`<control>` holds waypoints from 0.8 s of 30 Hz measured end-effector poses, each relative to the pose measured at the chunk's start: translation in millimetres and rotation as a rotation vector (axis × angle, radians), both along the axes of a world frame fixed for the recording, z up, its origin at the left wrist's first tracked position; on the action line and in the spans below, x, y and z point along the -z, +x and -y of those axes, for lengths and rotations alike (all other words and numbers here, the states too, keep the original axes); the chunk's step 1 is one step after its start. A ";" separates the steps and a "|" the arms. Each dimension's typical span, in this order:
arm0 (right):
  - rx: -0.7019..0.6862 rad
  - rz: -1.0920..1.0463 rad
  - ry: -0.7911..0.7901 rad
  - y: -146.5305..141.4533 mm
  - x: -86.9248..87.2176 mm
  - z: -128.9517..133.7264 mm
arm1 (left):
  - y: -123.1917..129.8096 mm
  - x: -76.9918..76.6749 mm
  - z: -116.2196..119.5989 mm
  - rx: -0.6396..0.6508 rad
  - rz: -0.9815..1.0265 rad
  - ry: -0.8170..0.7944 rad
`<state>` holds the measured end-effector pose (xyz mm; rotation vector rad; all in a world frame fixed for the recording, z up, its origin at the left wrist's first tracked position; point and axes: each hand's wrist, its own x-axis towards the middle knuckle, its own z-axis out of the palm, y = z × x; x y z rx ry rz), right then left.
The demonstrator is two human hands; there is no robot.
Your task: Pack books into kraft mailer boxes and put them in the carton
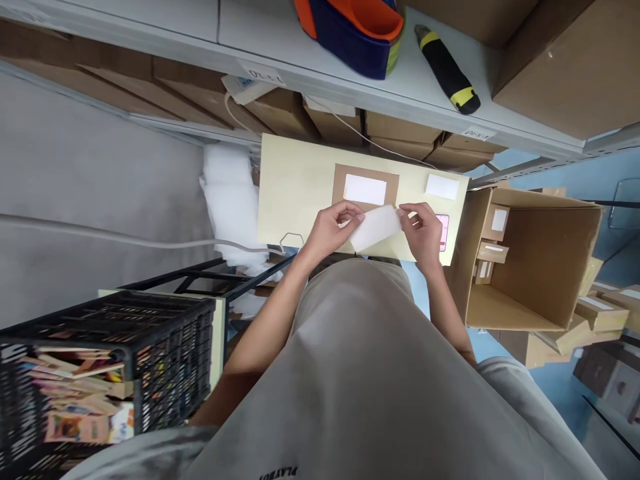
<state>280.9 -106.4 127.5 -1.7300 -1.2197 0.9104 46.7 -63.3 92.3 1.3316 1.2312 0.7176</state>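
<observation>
My left hand (334, 228) pinches the left end of a white label (376, 229), fingers closed. At its right upper corner, my right hand (423, 230) grips the label too, with a small yellow spot showing by the fingertips. The label hangs tilted between both hands, over the near edge of a pale yellow tabletop (295, 190). Just beyond it lies a flat brown cardboard box (341, 175) bearing a white rectangular label (366, 189). Any print on these labels cannot be made out.
Another white slip (442, 187) and a phone (443, 233) lie on the table's right. A large open carton (530, 267) with small boxes stands right. A shelf holding a tape dispenser (360, 40) and utility knife (447, 70) overhangs. At left are a black crate (170, 360) and white wrap (227, 200).
</observation>
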 end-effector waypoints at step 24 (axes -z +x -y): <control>-0.050 0.116 -0.106 -19.9 -14.6 11.4 | -26.4 49.0 -3.2 -0.209 0.313 -0.352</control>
